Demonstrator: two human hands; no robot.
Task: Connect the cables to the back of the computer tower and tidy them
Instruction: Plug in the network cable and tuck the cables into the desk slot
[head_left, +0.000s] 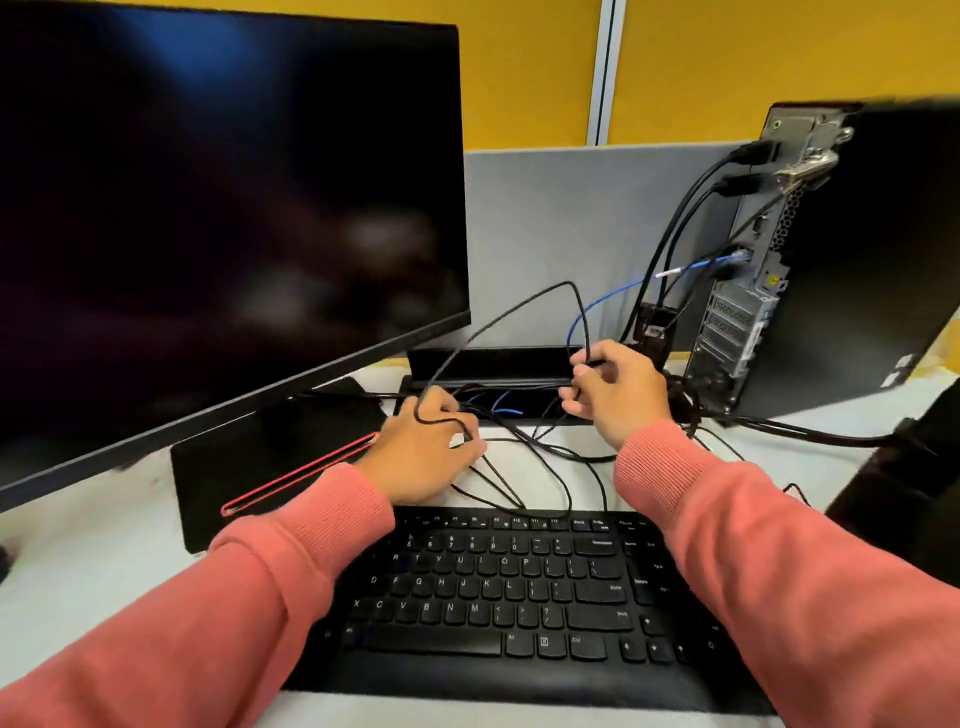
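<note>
Keyboard (498, 597) sits closest to me, black on the white desk (93, 587). Past it, my left hand (426, 452) and right hand (618, 389) each grip a loop of thin black cable (524, 306). Behind my right hand stands the computer tower (831, 260), its rear ports already holding plugs, one on a blue cable (597, 306). Pulling the loop hard could, I judge, yank those plugs out. A dark monitor (223, 208) stands left; grey and yellow partitions (545, 234) rise behind.
</note>
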